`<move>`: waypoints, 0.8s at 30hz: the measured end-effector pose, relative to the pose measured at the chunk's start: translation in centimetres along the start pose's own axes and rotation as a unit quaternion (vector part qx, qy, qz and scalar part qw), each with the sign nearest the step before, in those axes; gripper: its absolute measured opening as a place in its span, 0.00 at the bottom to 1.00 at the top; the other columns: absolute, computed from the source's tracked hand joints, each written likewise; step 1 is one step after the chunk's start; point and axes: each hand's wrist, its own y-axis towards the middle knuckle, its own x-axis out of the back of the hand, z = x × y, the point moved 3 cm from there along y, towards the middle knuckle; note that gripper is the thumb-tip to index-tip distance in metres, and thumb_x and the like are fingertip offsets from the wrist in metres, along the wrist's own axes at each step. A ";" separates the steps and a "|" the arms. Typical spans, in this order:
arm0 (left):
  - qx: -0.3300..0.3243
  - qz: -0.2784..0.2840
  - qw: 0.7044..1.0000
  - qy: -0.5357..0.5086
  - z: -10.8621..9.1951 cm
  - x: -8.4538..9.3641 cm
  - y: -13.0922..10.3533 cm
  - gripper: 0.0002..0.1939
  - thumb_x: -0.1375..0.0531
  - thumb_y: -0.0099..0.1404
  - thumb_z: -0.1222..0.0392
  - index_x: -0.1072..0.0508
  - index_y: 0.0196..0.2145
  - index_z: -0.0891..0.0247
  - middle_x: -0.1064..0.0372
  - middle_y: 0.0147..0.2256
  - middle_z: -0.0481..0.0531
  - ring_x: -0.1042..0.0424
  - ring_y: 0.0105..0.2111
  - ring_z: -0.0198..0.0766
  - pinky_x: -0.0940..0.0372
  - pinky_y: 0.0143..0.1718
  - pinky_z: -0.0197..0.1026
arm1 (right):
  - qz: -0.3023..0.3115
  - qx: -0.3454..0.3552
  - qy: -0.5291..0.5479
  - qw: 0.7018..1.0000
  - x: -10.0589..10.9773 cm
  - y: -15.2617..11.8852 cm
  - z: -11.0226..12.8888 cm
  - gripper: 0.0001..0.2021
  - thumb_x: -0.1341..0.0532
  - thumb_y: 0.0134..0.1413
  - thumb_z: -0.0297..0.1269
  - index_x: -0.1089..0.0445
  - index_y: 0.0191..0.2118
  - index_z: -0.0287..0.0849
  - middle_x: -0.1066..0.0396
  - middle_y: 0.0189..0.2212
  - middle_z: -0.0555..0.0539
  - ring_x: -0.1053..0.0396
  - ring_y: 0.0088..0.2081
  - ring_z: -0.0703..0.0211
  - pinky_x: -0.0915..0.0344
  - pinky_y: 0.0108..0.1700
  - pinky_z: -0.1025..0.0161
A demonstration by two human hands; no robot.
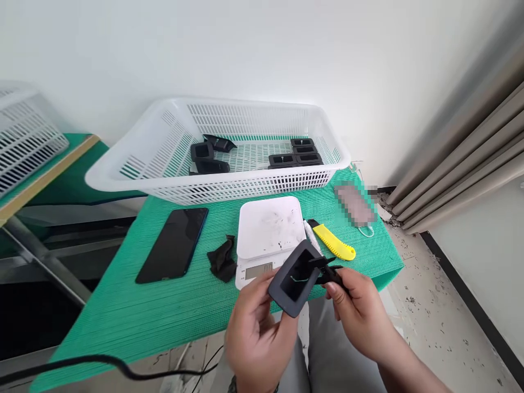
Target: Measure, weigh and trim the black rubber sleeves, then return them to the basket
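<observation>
A black rectangular hollow part (279, 283) is tilted in my left hand (262, 327), whose fingers wrap round it from below and the side. My right hand (360, 311) grips a black-handled tool (333, 275); its dark tip reaches the right rim of the part's opening. Both hands are over the near edge of the green table, just in front of a white digital scale (270, 226). What kind of tool it is cannot be made out clearly.
Behind the scale, a white basket (245, 183) holds several black parts (282, 159). A phone (174, 245) and black scraps (223, 261) lie left on the green table (135, 316). A yellow cutter (333, 242) lies right. A black cable (98, 359) crosses the lower left.
</observation>
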 end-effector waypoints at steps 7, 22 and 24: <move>-0.063 0.014 0.997 0.052 0.7 0.2 -0.4 0.24 0.32 0.60 0.73 0.22 0.53 0.56 0.19 0.46 0.55 0.17 0.43 0.48 0.19 0.36 0.41 | 0.043 0.041 0.004 0.998 -0.3 -0.2 0.5 0.11 0.49 0.70 0.29 0.37 0.34 0.44 0.35 0.29 0.51 0.36 0.31 0.61 0.40 0.33 0.66; 0.111 -0.003 0.988 -0.104 1.5 -1.1 -0.9 0.20 0.33 0.67 0.62 0.27 0.55 0.60 0.22 0.49 0.61 0.16 0.42 0.46 0.20 0.39 0.40 | 0.098 -0.059 0.163 0.980 -1.4 -0.2 -0.2 0.04 0.41 0.66 0.33 0.30 0.43 0.44 0.32 0.35 0.48 0.31 0.32 0.60 0.32 0.33 0.63; 0.132 -0.016 0.985 -0.109 1.8 -1.1 -1.3 0.21 0.32 0.66 0.60 0.28 0.55 0.60 0.23 0.51 0.63 0.17 0.45 0.49 0.20 0.41 0.42 | 0.098 -0.061 0.175 0.978 -1.5 -0.4 -0.6 0.05 0.41 0.67 0.34 0.29 0.45 0.44 0.29 0.37 0.47 0.29 0.33 0.59 0.30 0.36 0.61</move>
